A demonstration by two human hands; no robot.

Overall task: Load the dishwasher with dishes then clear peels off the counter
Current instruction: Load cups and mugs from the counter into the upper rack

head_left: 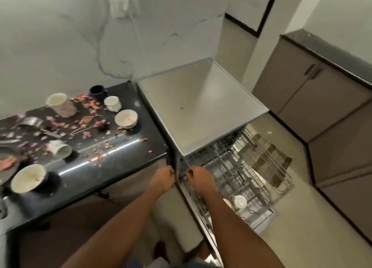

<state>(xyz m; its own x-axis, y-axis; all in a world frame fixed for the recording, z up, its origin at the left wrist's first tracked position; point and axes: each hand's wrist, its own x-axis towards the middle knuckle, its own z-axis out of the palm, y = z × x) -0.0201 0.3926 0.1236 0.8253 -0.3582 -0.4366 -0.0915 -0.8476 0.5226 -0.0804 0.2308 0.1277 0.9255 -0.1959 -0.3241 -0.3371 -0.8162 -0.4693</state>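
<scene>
Silver metal makes up the boxy dishwasher (198, 107), which stands just right of the shiny black stone counter (112, 153). Both hands are at its front left corner, fingers curled. The left hand (163, 179) sits at the gap between counter and dishwasher, and the right hand (199, 179) is on the near edge of the grey wire upper rack (251, 159); the fingertips are blurry, so I cannot tell what each one holds. The upper rack is pulled out to the right of the fingers, its long side running away from the machine. Below it, the wire lower rack (249, 205) holds a small white cup (240, 201), just right of the right forearm. Left of the fingers, the counter holds white round bowls (126, 118), a white cup lying on its side (60, 148) with its mouth facing the person, a dark blue mug (97, 90) and a tall cream jar (60, 104). Pink and orange peels (88, 119) are spread all over it. A steel pot with a long handle (34, 124) is blurry, and a plate (8, 163) is cut off at the left edge.
</scene>
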